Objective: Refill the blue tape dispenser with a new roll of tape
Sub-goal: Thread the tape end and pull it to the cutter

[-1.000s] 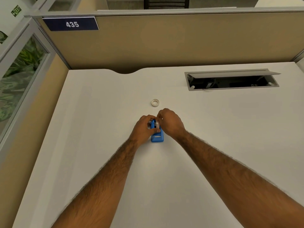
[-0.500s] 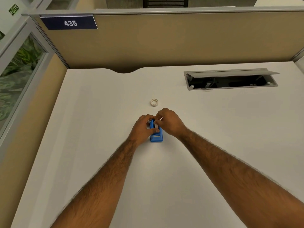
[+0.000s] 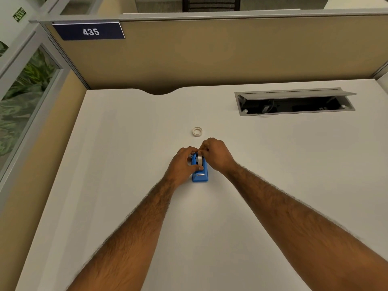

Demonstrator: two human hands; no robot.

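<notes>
Far left: glass panel with grey metal frame [image 3: 25, 85], green leaf pattern behind; small green exit sign [image 3: 20, 14] above. Upper left on the tan fabric partition [image 3: 210, 55]: dark blue rectangular plate [image 3: 89, 31], white numerals "435".

Smooth matte white table [image 3: 105, 154], curved notch in its far edge.

Left hand [image 3: 181, 163]: curled narrowly around the left side of the small blue plastic tape dispenser [image 3: 200, 174], fingers bent, thumb laid across the dispenser's top; holding the dispenser body down on the table. Dispenser standing at table centre, rectangular, glossy, a metal slot on its near end.

Seated upright between the dispenser's side walls: grey-white roll of tape [image 3: 199, 159] with dark inner core, edge-on to the camera.

Beyond the hands, well apart from the dispenser: small off-white empty tape ring [image 3: 197, 131], lying flat on the table.

Right hand [image 3: 216, 154]: closed narrowly, fingertips pinched at the top far edge of the roll; whether gripping the roll or the tape end cannot be told.

Far right: grey metal cable tray recess [image 3: 294, 101], flap raised, dark interior.

Compared with half a second earlier: both hands in nearly the same places on the dispenser; more of the roll exposed between them; ring unmoved.
</notes>
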